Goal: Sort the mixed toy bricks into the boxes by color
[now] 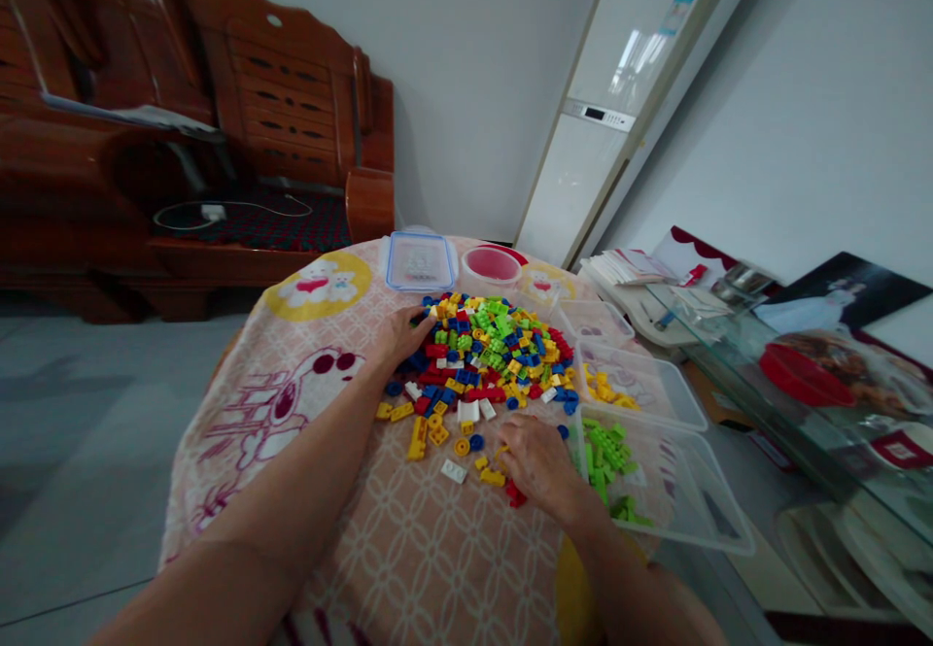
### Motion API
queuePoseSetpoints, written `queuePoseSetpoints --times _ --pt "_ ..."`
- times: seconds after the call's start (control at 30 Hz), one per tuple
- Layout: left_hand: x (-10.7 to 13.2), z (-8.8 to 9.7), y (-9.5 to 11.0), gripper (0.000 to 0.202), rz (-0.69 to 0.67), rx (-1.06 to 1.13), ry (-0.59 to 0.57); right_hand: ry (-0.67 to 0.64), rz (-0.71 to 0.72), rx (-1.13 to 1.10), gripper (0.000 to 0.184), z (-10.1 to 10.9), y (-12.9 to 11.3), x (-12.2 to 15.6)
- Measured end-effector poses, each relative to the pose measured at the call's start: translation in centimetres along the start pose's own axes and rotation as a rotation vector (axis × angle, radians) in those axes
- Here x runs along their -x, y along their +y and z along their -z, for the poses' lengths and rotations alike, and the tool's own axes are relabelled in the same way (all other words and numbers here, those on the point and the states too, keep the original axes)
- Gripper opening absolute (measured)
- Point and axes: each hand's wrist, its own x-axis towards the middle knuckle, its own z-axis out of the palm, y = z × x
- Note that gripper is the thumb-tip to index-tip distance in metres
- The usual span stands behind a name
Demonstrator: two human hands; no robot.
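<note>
A heap of mixed toy building bricks (485,355) in red, blue, yellow, green and white lies on the round table. At the heap's left edge, my left hand (405,333) reaches in and touches bricks; its fingertips are partly hidden among them. My right hand (535,457) is low over the cloth at the near right of the heap, fingers bent together with a small yellow brick (502,453) at the tips. Close by it lie a red brick (515,494), a loose yellow brick (493,478) and a white brick (453,471).
A clear bin (700,491) with green bricks stands at the right; behind it, another clear bin (667,384) holds yellow ones. A lidded box (421,260) and a pink-lined round tub (493,263) stand at the back. A cluttered glass shelf (765,374) is on the right.
</note>
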Motion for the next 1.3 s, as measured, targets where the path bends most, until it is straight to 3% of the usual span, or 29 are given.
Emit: queuePoseSetpoints --times 0.17,0.3,0.5,0.77,0.87,1.07,1.3 --pt "0.1 0.0 0.2 0.047 0.013 -0.006 0.006 0.065 -0.044 -0.014 0.017 -0.2 0.2 -0.1" --pt "0.3 0.3 0.5 0.043 0.000 0.000 0.019 0.274 -0.093 -0.086 0.019 -0.1 1.4 0.0" --pt "0.3 0.3 0.5 0.045 0.010 0.006 0.005 0.686 -0.159 -0.266 0.022 1.0 5.6 0.6" --pt "0.2 0.3 0.5 0.047 0.017 -0.001 0.005 0.988 -0.391 -0.144 0.033 2.7 12.1 2.4" --pt "0.2 0.3 0.5 0.048 0.014 0.005 0.010 1.019 -0.440 -0.074 0.036 2.6 12.7 2.6" --pt "0.3 0.3 0.5 0.047 0.033 0.013 0.002 0.940 -0.274 -0.051 0.033 2.1 10.1 1.8" --pt "0.3 0.3 0.6 0.047 0.040 0.033 0.016 0.862 -0.208 -0.157 0.024 2.3 9.1 1.7"
